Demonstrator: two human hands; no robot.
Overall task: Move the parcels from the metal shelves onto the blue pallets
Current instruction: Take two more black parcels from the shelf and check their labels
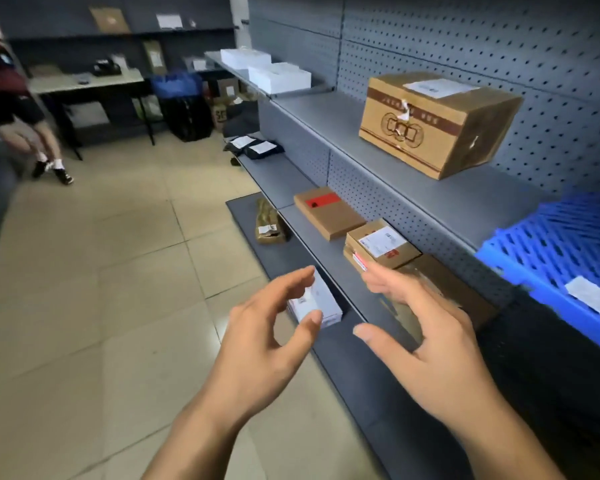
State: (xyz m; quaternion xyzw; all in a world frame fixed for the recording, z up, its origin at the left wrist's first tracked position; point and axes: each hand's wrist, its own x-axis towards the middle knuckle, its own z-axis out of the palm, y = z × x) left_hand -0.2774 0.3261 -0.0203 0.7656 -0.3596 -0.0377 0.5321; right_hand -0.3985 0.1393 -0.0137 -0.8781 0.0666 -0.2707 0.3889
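Observation:
Both my hands reach out in front of the grey metal shelves [413,188], empty, fingers spread and loosely bent. My left hand [271,337] hovers over a small white box [321,304] on the bottom shelf, not touching it. My right hand [426,334] hangs in front of a large brown parcel [461,292] on the middle shelf, partly hiding it. Beside it lies a stack of two small labelled cardboard boxes [381,245] and a flat brown box with a red patch [328,211]. A big cardboard box [437,123] stands on the upper shelf. A blue pallet [551,265] lies at the right edge.
Two white boxes [279,76] sit farther along the upper shelf, black bags [253,147] on the middle one, a brown wrapped parcel [269,221] on the bottom one. A person [18,109] walks at the far left on the tiled floor. A table [90,83] and parcels stand at the back.

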